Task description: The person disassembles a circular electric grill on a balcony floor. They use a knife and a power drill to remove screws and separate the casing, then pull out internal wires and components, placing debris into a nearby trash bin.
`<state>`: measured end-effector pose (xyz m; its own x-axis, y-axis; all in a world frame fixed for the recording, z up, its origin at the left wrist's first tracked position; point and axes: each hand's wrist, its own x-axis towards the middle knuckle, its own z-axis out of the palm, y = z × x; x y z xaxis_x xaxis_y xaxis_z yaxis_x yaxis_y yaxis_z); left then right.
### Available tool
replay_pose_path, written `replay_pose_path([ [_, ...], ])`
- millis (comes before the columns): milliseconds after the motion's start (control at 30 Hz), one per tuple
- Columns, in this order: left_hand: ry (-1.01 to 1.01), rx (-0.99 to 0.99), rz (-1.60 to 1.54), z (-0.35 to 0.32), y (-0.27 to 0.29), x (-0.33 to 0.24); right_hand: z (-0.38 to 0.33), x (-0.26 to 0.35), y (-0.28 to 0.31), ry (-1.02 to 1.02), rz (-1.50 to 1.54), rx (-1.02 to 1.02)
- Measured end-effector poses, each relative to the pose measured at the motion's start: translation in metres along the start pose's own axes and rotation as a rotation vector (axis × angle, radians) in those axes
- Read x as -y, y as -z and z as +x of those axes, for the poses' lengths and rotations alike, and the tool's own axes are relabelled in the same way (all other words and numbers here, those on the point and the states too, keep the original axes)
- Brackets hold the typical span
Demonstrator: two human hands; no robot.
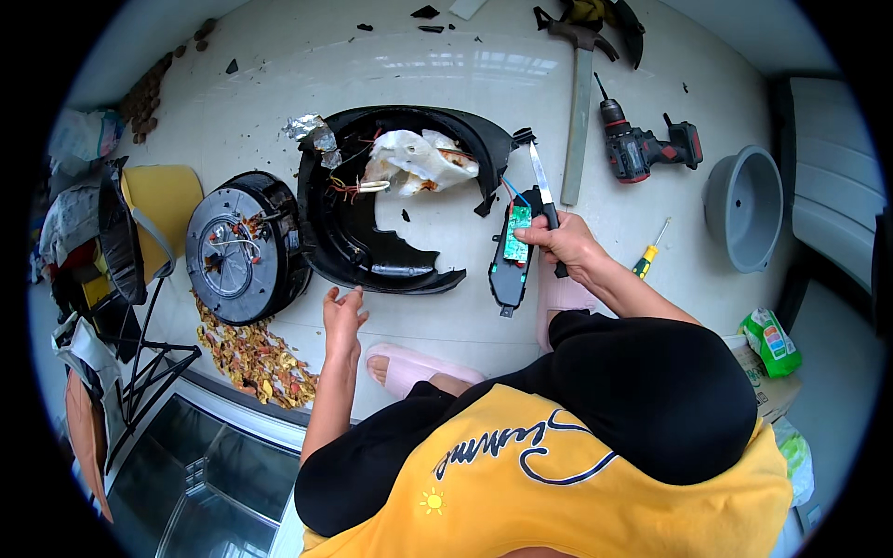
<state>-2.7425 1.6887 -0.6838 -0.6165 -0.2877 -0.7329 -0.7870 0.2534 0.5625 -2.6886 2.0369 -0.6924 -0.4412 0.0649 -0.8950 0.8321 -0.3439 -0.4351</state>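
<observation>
My right hand is closed around the black handle of a knife, its blade pointing away from me. The fingertips of that hand also touch a green circuit board set in a narrow black plastic panel. Thin red and blue wires run from the panel toward a broken black plastic housing. Inside the housing are white fibrous padding, loose wires and a piece of foil. My left hand is empty, fingers apart, just below the near edge of the housing.
A round black appliance part stands left of the housing, above scattered dried peels. To the right lie a hammer, a cordless drill, a yellow-handled screwdriver and a grey basin. Black shards lie at the far side.
</observation>
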Motion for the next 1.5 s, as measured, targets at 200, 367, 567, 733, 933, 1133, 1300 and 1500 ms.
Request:
replay_pose_path([
  [200,-0.383,0.502,0.524,-0.051,-0.039,-0.088,0.003,-0.009,-0.007,0.135,-0.138,-0.056],
  [367,-0.252,0.571,0.794,-0.026,-0.148,-0.072,-0.006,-0.001,-0.016,0.107,-0.106,-0.025],
  [567,0.015,0.619,0.208,-0.014,-0.222,-0.036,0.005,-0.019,0.009,0.244,-0.262,0.033],
  [733,0.096,0.521,0.066,-0.027,-0.223,-0.033,0.029,0.044,0.042,0.515,-0.597,-0.172],
  [933,0.067,0.633,0.268,-0.035,-0.214,-0.047,0.096,0.078,0.019,0.425,-0.603,0.037],
  [1133,-0.083,0.585,0.513,-0.043,-0.207,-0.033,0.115,0.072,-0.002,0.308,-0.248,0.076],
  [1300,-0.133,0.494,0.58,-0.068,-0.194,-0.038,0.134,0.103,-0.017,0.327,-0.188,0.069],
  [1500,-0.165,0.413,0.676,-0.071,-0.147,-0.065,0.161,0.131,-0.024,0.338,-0.237,0.121],
])
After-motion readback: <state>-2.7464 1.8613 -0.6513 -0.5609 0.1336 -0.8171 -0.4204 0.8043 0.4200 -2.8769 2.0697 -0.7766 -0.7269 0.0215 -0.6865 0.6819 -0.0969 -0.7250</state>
